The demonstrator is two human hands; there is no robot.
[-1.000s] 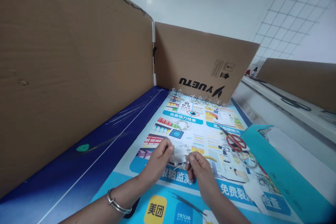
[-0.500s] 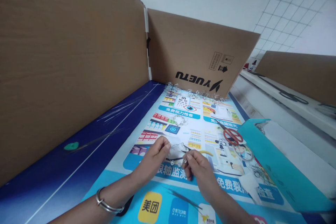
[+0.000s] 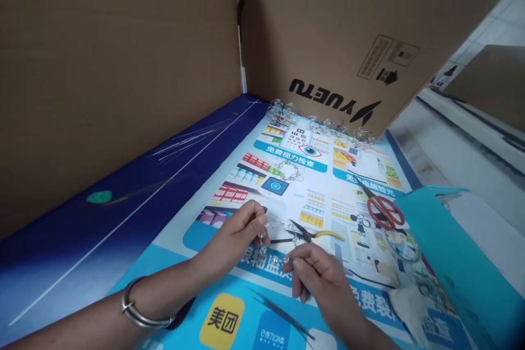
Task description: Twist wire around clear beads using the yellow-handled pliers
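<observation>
My left hand (image 3: pixel 245 229) pinches one side of a loop of clear beads (image 3: pixel 263 250) above the printed mat. To its right, my right hand (image 3: pixel 314 273) has its fingers closed on the lower right part of the same beaded loop. Just beyond the hands lie pliers with yellow handles (image 3: pixel 328 234), their dark jaws near the beads. A second ring of clear beads (image 3: pixel 289 170) rests farther up the mat. Several thin dark wires (image 3: pixel 283 314) lie on the mat below my hands.
Red-handled scissors (image 3: pixel 385 212) and a round clear coil (image 3: pixel 403 244) lie at the right beside a teal folder (image 3: pixel 455 262). Cardboard walls (image 3: pixel 328 22) stand left and behind, with beaded strands (image 3: pixel 324 123) along the back. A green item (image 3: pixel 99 197) sits at left.
The view has tilted down and shifted, so the cardboard fills more of it. The pliers now show more fully beyond my hands. Both hands still hold the beaded loop.
</observation>
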